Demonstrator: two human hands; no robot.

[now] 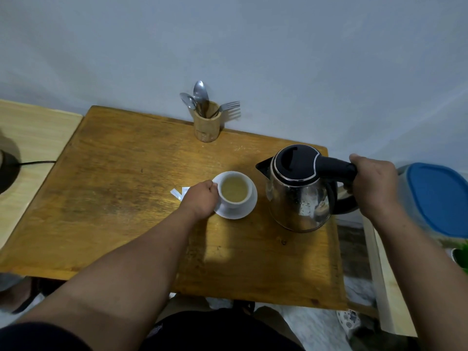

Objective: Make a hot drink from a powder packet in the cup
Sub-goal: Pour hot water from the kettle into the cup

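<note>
Cup (235, 192): white, w/ pale yellow-tan liquid inside. Saucer (234, 214) under it also white. Just left of cup, a white packet (178, 193) w/ no print I can make out. Right of cup, kettle (300, 191): shiny silver steel body w/ mottled reflections, black lid & handle, thin chrome ring round the lid. Table (121, 198): worn orange-brown wood, streaky grain, darker scuffs (lighter yellow patch nr centre). Behind cup, tan wooden holder (206, 122) w/ silver spoons & fork. Far right of cup, container (438, 198): blue lid, greyish sides. Wall (253, 46): plain pale blue-grey.
</note>
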